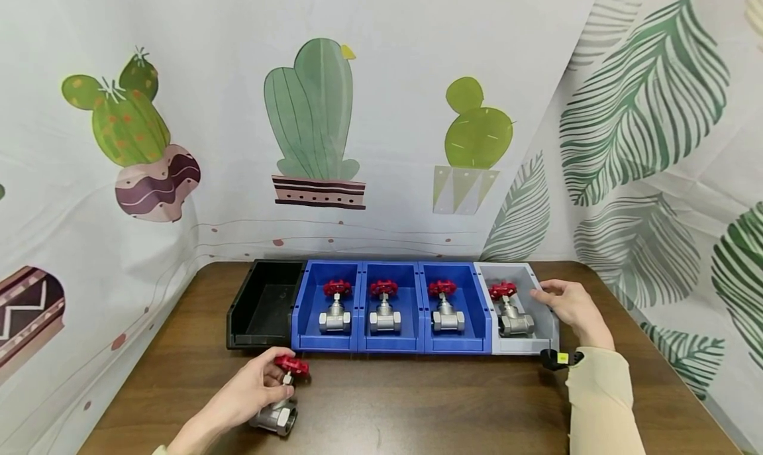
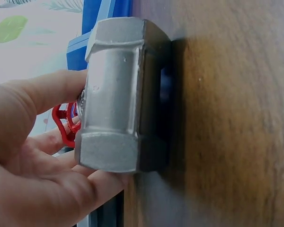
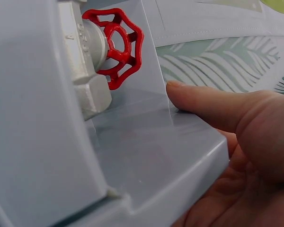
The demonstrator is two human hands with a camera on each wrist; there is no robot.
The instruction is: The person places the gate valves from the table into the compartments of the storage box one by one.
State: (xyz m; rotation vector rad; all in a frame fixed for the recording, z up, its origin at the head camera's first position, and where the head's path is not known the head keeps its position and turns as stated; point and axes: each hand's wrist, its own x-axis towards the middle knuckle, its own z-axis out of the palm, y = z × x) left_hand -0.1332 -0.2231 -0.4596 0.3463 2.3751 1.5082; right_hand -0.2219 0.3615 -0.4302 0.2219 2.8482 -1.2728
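My left hand [image 1: 247,389] holds a metal gate valve [image 1: 276,418] with a red handwheel [image 1: 292,365], at the table's front left. In the left wrist view the valve's hexagonal-ended body [image 2: 114,92] sits between thumb and fingers, close over the wood. At the right end of the bin row, my right hand [image 1: 577,310] grips the side wall of the grey bin [image 1: 524,346]. Its thumb [image 3: 199,100] lies over the rim, with the other fingers outside and partly hidden. Inside that bin stands another gate valve [image 1: 516,324], its red handwheel [image 3: 138,45] up.
Three blue bins [image 1: 390,344] sit side by side, each holding one upright red-wheeled valve [image 1: 335,319]. A black bin [image 1: 256,340] with a bare floor ends the row at the left. Behind the brown table [image 1: 417,402] hangs a printed cloth [image 1: 399,110].
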